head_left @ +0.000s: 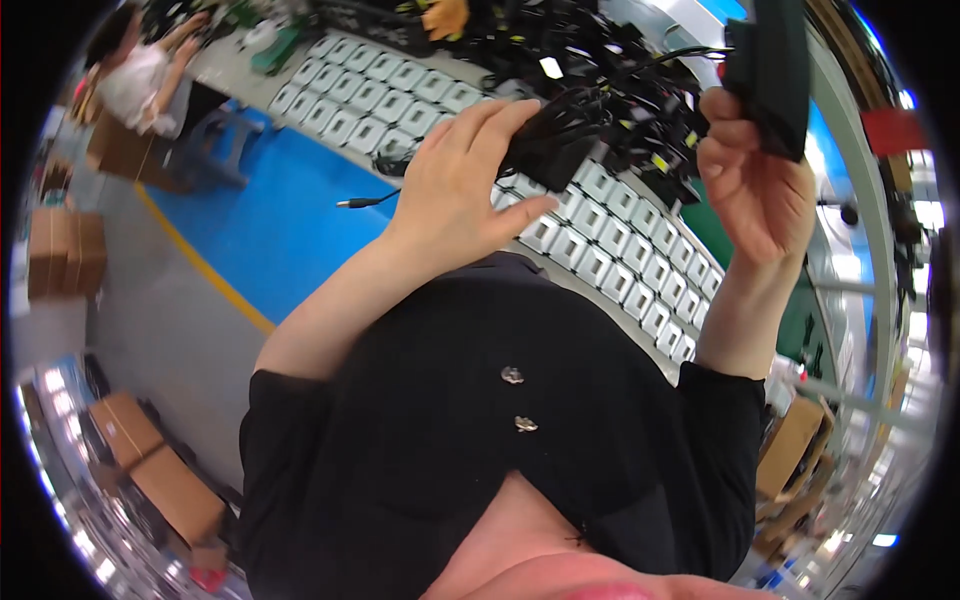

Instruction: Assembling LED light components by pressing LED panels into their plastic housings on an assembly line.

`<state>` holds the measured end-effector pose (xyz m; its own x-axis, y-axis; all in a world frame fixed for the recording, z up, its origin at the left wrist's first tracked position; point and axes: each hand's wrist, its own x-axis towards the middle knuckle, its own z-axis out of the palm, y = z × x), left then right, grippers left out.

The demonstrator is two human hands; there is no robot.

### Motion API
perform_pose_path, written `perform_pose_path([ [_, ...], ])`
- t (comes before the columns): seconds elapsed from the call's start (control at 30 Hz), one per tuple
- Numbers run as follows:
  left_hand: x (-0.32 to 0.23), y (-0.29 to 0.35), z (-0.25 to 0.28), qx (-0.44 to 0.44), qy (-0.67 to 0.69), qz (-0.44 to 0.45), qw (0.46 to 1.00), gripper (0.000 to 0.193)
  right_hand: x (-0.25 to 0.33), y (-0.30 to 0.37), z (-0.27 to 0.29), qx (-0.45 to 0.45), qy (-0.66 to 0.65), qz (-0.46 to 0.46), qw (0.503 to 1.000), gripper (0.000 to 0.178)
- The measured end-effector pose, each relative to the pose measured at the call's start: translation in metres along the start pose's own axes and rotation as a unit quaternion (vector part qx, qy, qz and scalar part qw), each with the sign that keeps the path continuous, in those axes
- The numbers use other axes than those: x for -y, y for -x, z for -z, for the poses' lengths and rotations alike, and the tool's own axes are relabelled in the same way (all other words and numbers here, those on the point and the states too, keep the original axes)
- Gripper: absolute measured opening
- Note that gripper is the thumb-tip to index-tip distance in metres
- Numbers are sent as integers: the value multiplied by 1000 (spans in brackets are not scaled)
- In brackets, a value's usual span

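My left hand (pixel 455 195) is closed around a bundle of black cable (pixel 560 120), its thumb apart from the fingers. A black block (pixel 555 160), which looks like a power adapter, sits against that bundle. A thin lead with a barrel plug (pixel 358 203) sticks out to the left, past my wrist. Raised at the upper right, my right hand (pixel 755 185) grips a long black box (pixel 780 75) from below. Black leads run from near this box leftward over the table; where they end is hidden among the dark parts.
Rows of white-and-grey square pieces (pixel 365 95) cover the worktable, continuing to the right (pixel 615 245). Beyond them lies a heap of black parts (pixel 640 110). A seated person (pixel 145 85) works at the upper left. Cardboard boxes (pixel 160 465) stand on the floor.
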<state>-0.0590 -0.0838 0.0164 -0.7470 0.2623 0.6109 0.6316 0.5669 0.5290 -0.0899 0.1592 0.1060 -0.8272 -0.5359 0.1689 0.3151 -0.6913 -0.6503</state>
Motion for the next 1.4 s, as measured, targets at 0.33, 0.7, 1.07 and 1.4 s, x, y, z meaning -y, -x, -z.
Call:
perform_pose_path([
  [0.33, 23, 51, 86, -123, 497, 276, 813, 16, -96, -95, -22, 64, 76, -46, 994, 35],
  [0.7, 21, 73, 117, -246, 167, 255, 920, 20, -174, -93, -68, -74, 205, -105, 970, 20],
  [1.07, 30, 66, 131, -178, 387, 285, 858, 23, -167, -100, -59, -13, 60, -146, 987, 44],
  [1.4, 46, 60, 139, -79, 469, 348, 808, 23, -163, -112, -53, 30, 155, -92, 983, 41],
])
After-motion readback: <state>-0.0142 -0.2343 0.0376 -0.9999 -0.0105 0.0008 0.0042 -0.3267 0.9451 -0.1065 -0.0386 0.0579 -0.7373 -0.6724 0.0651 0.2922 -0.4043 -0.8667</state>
